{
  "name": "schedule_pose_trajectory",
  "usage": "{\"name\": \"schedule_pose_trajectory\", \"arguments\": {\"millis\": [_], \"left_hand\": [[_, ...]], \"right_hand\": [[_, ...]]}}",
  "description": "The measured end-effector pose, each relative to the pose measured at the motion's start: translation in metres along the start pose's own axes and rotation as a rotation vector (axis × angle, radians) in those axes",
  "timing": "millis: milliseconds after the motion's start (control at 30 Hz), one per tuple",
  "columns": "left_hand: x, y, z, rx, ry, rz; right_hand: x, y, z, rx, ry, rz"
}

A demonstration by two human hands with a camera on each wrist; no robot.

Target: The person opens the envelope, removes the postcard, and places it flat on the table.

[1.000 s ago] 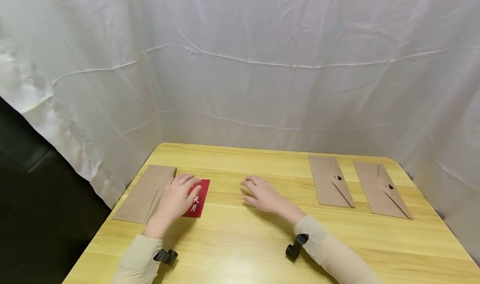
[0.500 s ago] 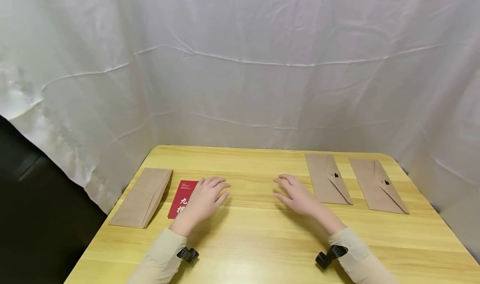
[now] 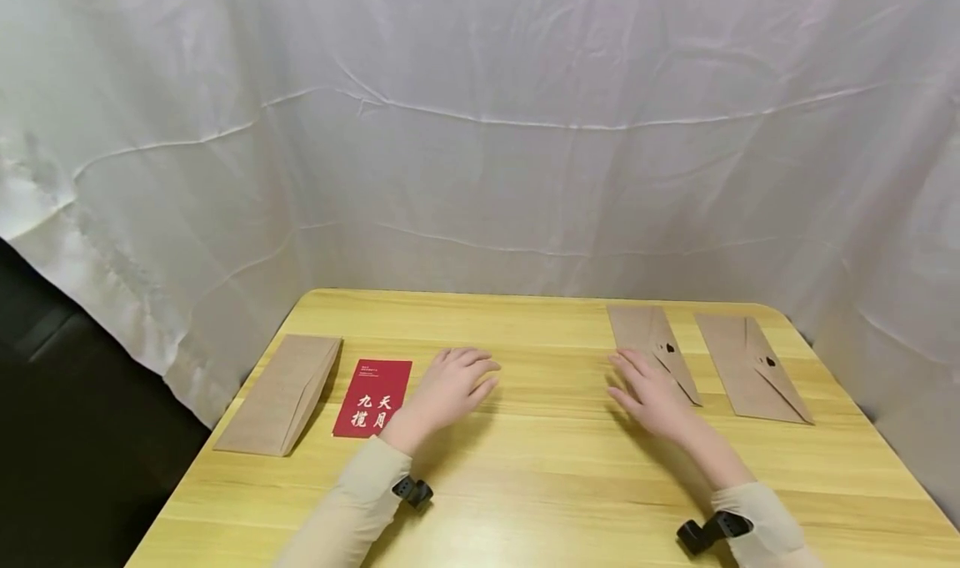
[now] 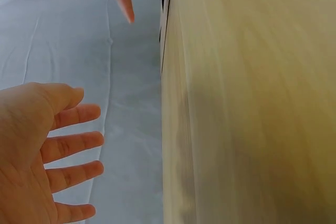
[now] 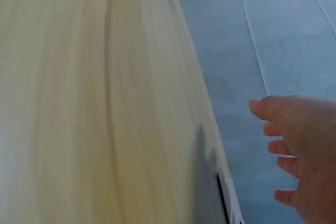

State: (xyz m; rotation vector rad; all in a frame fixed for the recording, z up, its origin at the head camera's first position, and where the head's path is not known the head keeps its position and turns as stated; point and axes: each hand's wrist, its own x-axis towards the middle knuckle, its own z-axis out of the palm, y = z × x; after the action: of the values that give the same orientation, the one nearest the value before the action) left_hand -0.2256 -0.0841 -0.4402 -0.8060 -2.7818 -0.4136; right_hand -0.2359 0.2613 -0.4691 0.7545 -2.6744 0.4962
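My left hand (image 3: 447, 389) hovers above the table with relaxed fingers and nothing in them, just right of a red card (image 3: 371, 396) that bears white characters. My wrist hides the card's lower right corner. Left of the card lies a brown paper envelope (image 3: 273, 394), slightly puffed at its right side. On the other side, my right hand (image 3: 651, 393) holds nothing; its fingers are spread loosely in front of a flat brown envelope (image 3: 637, 324) with a black mark, covering part of it. A second flat envelope (image 3: 752, 368) lies farther right.
The wooden table (image 3: 517, 485) has rounded far corners. A pale curtain (image 3: 480, 176) hangs behind it and along its sides. Something black (image 3: 67, 418) stands beyond the left edge. Each wrist wears a small black camera.
Both hands have moved right. The left one has come away from over the red card, uncovering most of it. The right one now overlaps the nearer flat envelope. Head view shifted slightly.
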Motion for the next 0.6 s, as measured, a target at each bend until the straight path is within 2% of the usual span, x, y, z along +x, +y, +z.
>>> {"name": "schedule_pose_trajectory", "arguments": {"millis": [100, 267, 467, 600], "left_hand": [[0.007, 0.005, 0.003, 0.005, -0.019, 0.011], [0.022, 0.016, 0.010, 0.045, -0.057, 0.044], [0.042, 0.033, 0.017, 0.069, -0.112, 0.078], [0.055, 0.045, 0.024, 0.076, -0.146, 0.094]], "right_hand": [[-0.008, 0.012, -0.005, -0.050, -0.002, 0.028], [-0.017, 0.031, -0.015, -0.038, -0.019, 0.069], [-0.023, 0.050, -0.019, -0.074, -0.124, 0.188], [-0.026, 0.055, -0.018, -0.093, -0.192, 0.233]]}}
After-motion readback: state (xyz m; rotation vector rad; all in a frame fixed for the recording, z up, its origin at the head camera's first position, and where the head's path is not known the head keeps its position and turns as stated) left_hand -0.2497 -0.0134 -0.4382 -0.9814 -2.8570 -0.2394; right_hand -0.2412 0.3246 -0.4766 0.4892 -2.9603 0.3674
